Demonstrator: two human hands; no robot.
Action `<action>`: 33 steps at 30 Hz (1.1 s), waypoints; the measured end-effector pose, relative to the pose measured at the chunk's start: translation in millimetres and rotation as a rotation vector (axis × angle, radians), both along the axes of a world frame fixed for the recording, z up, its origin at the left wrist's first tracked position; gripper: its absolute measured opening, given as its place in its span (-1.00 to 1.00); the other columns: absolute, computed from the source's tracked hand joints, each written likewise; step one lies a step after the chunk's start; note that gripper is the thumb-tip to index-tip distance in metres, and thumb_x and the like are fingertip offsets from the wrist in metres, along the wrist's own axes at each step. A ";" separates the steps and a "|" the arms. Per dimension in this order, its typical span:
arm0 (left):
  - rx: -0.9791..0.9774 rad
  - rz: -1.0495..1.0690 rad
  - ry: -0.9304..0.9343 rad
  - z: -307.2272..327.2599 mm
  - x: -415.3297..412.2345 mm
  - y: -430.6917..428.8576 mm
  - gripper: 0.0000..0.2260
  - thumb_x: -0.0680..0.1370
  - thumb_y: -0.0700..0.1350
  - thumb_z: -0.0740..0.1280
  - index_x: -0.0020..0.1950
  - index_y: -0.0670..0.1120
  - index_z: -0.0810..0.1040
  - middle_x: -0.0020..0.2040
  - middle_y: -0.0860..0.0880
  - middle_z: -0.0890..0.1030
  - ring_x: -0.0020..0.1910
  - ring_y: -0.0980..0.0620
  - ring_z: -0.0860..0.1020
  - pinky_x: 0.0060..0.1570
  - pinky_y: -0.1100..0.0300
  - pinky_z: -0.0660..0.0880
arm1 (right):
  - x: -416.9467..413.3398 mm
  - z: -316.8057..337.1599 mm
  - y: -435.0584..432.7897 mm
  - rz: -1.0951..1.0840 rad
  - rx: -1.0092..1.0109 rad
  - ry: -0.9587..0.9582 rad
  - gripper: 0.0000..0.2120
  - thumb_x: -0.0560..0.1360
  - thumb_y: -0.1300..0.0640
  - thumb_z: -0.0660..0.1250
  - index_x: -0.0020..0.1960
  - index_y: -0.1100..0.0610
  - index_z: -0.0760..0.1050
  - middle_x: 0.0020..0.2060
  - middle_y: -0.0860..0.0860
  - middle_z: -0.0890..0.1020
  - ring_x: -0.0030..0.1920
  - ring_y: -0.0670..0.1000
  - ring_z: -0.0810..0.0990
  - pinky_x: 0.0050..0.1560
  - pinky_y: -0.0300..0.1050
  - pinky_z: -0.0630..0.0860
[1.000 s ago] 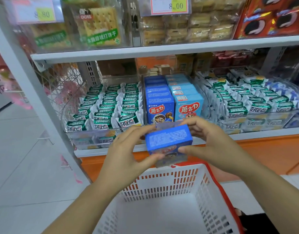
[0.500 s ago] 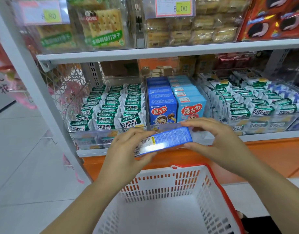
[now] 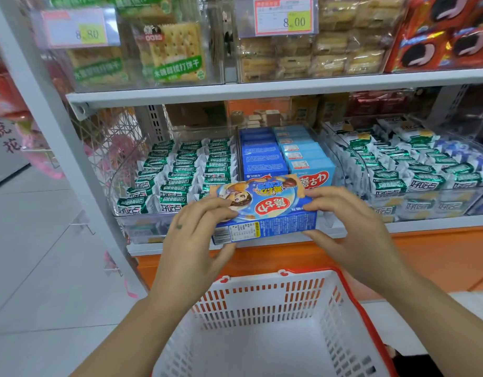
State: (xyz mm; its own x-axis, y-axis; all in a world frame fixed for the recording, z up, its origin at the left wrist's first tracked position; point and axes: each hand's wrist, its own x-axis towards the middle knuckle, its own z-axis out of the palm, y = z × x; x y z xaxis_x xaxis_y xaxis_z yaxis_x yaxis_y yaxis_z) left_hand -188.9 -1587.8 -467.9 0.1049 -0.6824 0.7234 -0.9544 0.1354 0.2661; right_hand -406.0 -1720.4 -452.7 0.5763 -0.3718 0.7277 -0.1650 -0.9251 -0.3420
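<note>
A blue snack box [image 3: 264, 210] with a cartoon face and a red logo lies sideways in the air in front of the lower shelf. My left hand [image 3: 196, 240] pinches its left end with thumb below and fingers on top. My right hand [image 3: 352, 227] holds its right end the same way. The printed front faces up and the barcode side faces me. Below both hands stands a white shopping basket [image 3: 273, 303] with a red rim and nothing inside it.
Rows of matching dark blue boxes [image 3: 262, 156] and light blue boxes [image 3: 305, 159] fill a clear bin on the lower shelf. Green-and-white wrapped snacks [image 3: 180, 170] lie to the left and right. Cracker packs and price tags sit on the upper shelf [image 3: 262, 89]. Tiled floor lies at left.
The box has been turned in both hands: earlier its back and narrow side showed, now the printed front faces up. The hands stayed at its two ends above the basket.
</note>
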 end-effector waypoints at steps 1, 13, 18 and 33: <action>-0.034 -0.008 -0.011 -0.5 0.1 -0.5 -0.68 0.42 -0.03 0.31 0.16 0.04 0.39 0.21 0.10 0.41 0.25 0.06 0.41 0.22 0.15 0.33 | 0.9 -1.6 0.3 -0.002 -0.037 -0.020 -0.68 0.40 0.17 0.43 0.11 0.03 0.43 0.14 -0.12 0.49 0.19 -0.23 0.44 0.22 -0.36 0.39; 0.097 -0.124 0.449 12.3 -5.0 3.9 -0.66 0.42 0.01 0.40 0.12 0.34 0.46 0.11 0.33 0.51 0.13 0.31 0.47 0.05 0.44 0.39 | -1.8 9.2 5.8 0.052 0.363 -0.073 -0.53 0.45 -0.01 0.44 0.30 -0.15 0.38 0.18 -0.28 0.55 0.20 -0.24 0.50 0.18 -0.37 0.41; 0.173 -0.187 0.914 11.4 -3.2 -0.2 -0.68 0.39 0.14 0.46 0.13 0.18 0.57 0.02 0.13 0.67 0.01 0.09 0.63 0.02 0.07 0.56 | -9.0 17.0 2.9 0.147 0.645 -0.046 -0.54 0.45 0.15 0.41 0.25 -0.21 0.40 0.17 -0.27 0.56 0.21 -0.19 0.52 0.22 -0.28 0.45; 0.344 -0.176 1.400 13.8 -14.3 -2.3 -0.52 0.37 0.16 0.29 0.08 -0.18 0.54 -0.10 -0.14 0.69 -0.23 -0.08 0.63 -0.03 -0.01 0.58 | 2.0 19.1 7.1 0.168 0.952 -0.250 -0.69 0.46 0.29 0.33 0.15 0.02 0.53 -0.05 -0.03 0.69 -0.14 -0.08 0.66 -0.16 -0.28 0.56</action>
State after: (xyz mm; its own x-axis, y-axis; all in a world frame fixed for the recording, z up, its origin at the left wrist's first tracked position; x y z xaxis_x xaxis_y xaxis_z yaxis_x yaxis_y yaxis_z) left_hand -203.2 -1590.2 -454.1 0.4720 -0.8761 -0.0985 0.1317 -0.0404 0.9905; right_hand -404.0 -1713.3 -433.6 0.5456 -0.7912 0.2761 0.1207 -0.2518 -0.9602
